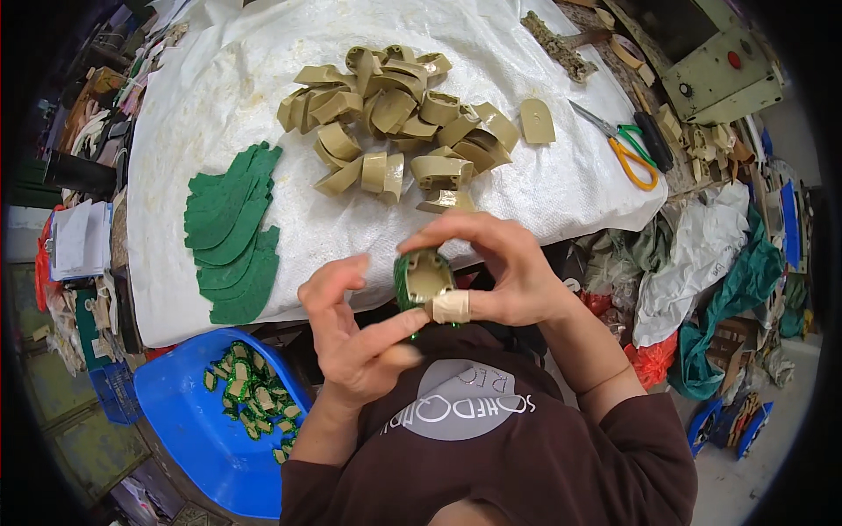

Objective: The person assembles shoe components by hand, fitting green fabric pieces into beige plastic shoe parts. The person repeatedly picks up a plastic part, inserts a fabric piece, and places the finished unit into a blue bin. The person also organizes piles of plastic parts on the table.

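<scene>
In front of my chest, a shoe heel is wrapped in shiny green material, its hollow beige inside facing up. My right hand grips it between the fingers on its far edge and a thumb wrapped in beige tape. My left hand is beside it, fingers apart, one fingertip against the heel's near edge; another finger is blurred. On the white-covered table beyond lies a pile of bare beige heels. Overlapping green fabric pieces are spread at the table's left.
A blue basin at lower left holds several green-covered heels. Scissors with orange and green handles lie at the table's right edge, by a black-handled tool. A single beige heel lies apart. Bags hang at right.
</scene>
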`<state>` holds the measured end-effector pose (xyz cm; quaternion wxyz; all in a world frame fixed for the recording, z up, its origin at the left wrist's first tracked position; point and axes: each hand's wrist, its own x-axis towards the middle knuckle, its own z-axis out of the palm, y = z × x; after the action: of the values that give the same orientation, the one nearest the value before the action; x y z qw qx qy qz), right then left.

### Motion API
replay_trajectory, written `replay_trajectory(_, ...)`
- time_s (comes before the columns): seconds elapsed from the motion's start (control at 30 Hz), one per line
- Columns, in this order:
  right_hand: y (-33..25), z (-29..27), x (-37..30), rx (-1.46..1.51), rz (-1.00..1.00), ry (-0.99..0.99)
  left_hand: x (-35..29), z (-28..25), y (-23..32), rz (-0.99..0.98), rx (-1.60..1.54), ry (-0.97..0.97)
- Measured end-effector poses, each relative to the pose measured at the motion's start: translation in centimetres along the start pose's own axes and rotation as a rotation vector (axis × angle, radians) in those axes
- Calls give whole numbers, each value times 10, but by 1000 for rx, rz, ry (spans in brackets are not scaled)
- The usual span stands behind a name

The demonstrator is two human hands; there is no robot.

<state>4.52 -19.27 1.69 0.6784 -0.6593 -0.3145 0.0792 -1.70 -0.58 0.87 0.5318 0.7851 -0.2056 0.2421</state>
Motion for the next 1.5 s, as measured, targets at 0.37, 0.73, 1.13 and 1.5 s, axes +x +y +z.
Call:
replay_trajectory(0.37,2,22,-6,-202,-45,-53,-7,16,-1,-747,-652,-93)
replay_trajectory(0.73,11,18,-1,440,361,-135,-1,31,18,-628,-658,-95)
replay_trajectory(1.13,15,47,-16,436,98,57,4,38,15,-598,-591,240)
replay_trajectory(1.5,24,51,-14,87,-26,139,0,34,14,-769,-712,209)
